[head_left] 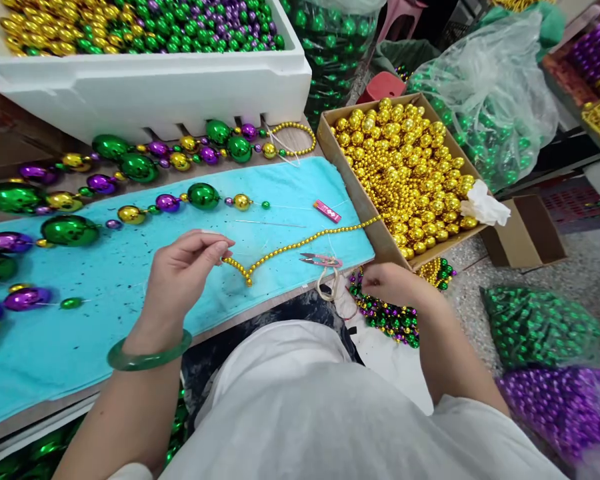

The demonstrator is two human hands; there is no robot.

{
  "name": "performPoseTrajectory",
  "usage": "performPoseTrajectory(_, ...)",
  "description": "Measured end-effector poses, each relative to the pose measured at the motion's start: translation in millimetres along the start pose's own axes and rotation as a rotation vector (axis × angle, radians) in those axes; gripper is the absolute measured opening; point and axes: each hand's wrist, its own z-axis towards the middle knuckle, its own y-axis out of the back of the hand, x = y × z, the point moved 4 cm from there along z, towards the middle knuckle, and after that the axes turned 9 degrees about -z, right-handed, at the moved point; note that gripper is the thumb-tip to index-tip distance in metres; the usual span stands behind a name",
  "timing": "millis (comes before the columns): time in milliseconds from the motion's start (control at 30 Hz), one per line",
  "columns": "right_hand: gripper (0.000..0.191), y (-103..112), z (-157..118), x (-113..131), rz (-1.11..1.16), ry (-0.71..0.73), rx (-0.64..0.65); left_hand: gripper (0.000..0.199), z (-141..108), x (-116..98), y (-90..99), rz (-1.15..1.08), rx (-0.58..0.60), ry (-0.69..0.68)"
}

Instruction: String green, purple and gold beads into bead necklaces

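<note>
My left hand [180, 273] pinches one end of a string of small gold beads [300, 241] between thumb and fingertips. The string dips to a small cluster, then runs right to the cardboard box of gold beads [405, 173]. Past the cloth's front edge, my right hand [395, 283] has its fingers curled together; whatever they hold is too small to make out. Thread snips [321, 260] lie on the blue cloth [105, 280] between my hands. Behind them are a long needle [270, 223], a pink packet [327, 211] and a strand of large green, purple and gold beads [203, 195].
A white foam box [155, 87] of mixed beads stands at the back left. Finished-looking bead strands [140, 167] lie before it. Bags of green beads [540, 327] and purple beads [560, 407] sit on the floor at right, near a small cardboard box [525, 230].
</note>
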Motion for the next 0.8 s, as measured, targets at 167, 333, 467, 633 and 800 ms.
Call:
performPoseTrajectory(167,0.019,9.0,39.6,76.7,0.702,0.21,-0.368,0.012,-5.3,-11.4,-15.8,0.037,0.045,-0.1)
performPoseTrajectory(333,0.038,-23.8,90.7,155.0,1.244,0.425,-0.094,0.016,-4.0,-9.5,-31.5,0.021,0.062,-0.115)
performPoseTrajectory(467,0.031,-35.7,112.7,165.9,1.293,0.385,-0.075,0.018,3.4,-0.6,-30.9,-0.012,0.01,-0.098)
performPoseTrajectory(633,0.02,-22.7,100.1,133.8,1.223,0.272,-0.246,0.02,20.6,25.8,-24.4,0.287,-0.036,-0.097)
performPoseTrajectory(800,0.018,-16.8,72.3,112.4,1.317,0.249,-0.203,0.021,23.3,56.6,-45.7,0.829,0.301,-0.083)
